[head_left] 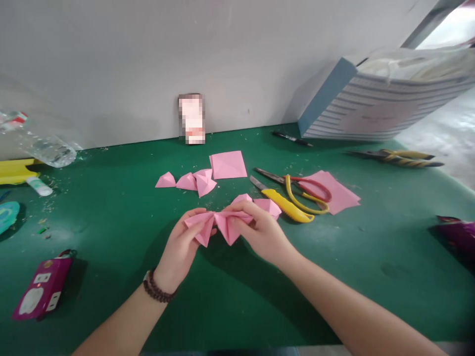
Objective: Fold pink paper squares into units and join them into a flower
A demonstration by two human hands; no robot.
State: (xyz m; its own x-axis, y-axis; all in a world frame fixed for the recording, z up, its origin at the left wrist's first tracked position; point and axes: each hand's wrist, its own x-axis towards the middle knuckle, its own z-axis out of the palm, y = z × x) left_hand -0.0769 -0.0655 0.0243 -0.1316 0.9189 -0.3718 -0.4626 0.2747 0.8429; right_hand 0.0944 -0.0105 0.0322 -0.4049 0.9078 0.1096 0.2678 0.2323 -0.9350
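Between my two hands is a pink folded paper piece (229, 228) with pointed flaps on both sides of a narrow middle. My left hand (185, 242) pinches its left part, the thumb lying on the front. The right part is gripped by my right hand (261, 230), thumb in front and fingers behind. Just behind my right hand, more folded pink pieces (267, 205) lie on the green table (237, 306), partly hidden by the fingers. Several small pink folded cones (187, 181) rest farther back, near a stack of square pink paper (228, 164).
Scissors (297, 183) and a yellow utility knife (287, 203) lie on the right, beside more pink sheets (336, 190). Pliers (401, 157), a pen (292, 138) and a striped box (382, 104) are beyond. A phone (192, 118) leans on the wall. Leftward are a purple power strip (44, 287) and a plastic bottle (52, 148).
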